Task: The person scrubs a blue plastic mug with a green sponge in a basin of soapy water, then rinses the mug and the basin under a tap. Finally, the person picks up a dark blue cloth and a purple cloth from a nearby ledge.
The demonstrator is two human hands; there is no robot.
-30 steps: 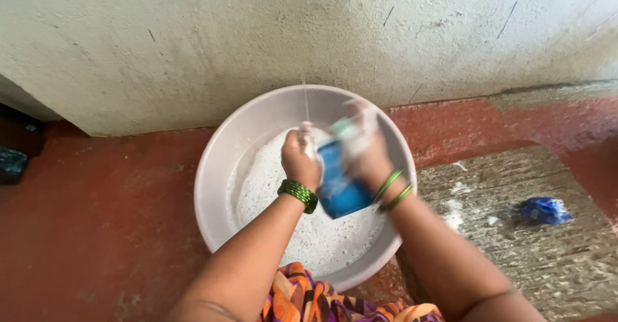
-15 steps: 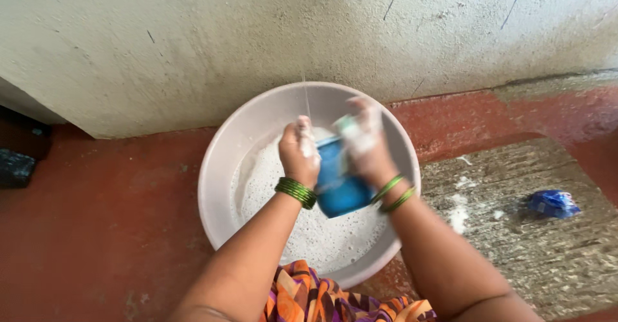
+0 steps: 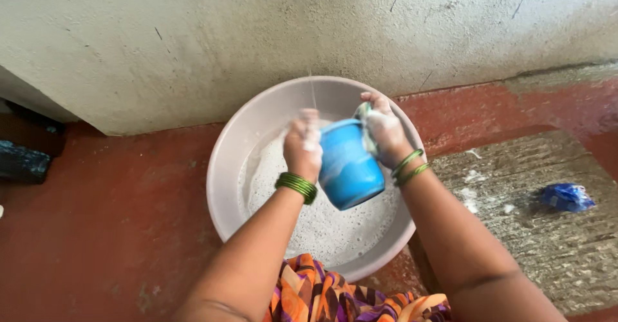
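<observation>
The blue cup (image 3: 347,167) sits tilted between both hands above the sudsy basin (image 3: 257,122). The left hand (image 3: 302,147) clasps its side; the right hand (image 3: 386,135) presses a scrubber (image 3: 364,113) at its rim. It is glossy and soap-streaked.

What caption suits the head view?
Two soapy hands, left hand and right hand, hold a blue cup over a basin of suds.

Both forearms reach away from the near edge, converging toward the middle; the left hand (image 3: 303,147) is curled closed and soapy, the right hand (image 3: 385,135) likewise clenched, bangles at both wrists
</observation>
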